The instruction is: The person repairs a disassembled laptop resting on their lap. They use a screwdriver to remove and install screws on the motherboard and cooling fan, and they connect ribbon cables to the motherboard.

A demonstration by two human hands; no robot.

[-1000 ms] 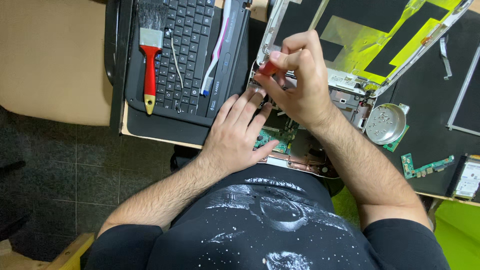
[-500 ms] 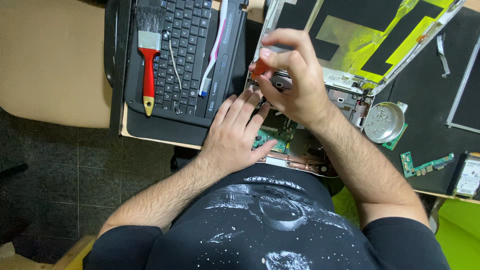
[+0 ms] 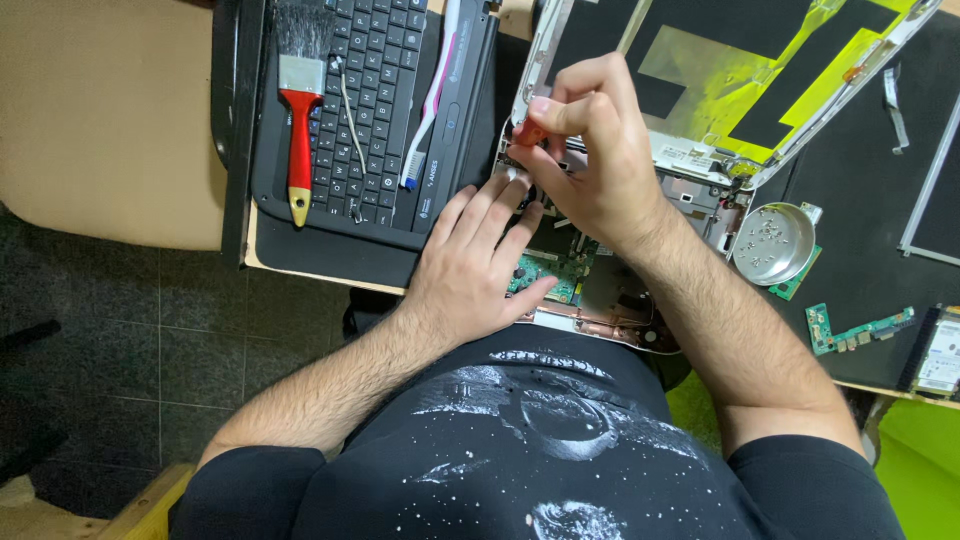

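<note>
Black mat over wooden bench, perhaps tiled floor.

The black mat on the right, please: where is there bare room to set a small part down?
Bare black mat lies between the round metal dish and the thin frame strip, above the small green circuit strip. It is crowded around both hands: left hand on the open chassis, right hand gripping a red-handled screwdriver.

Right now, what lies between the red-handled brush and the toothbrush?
In the head view, a loose keyboard with a thin cable on it lies between brush and toothbrush.
</note>
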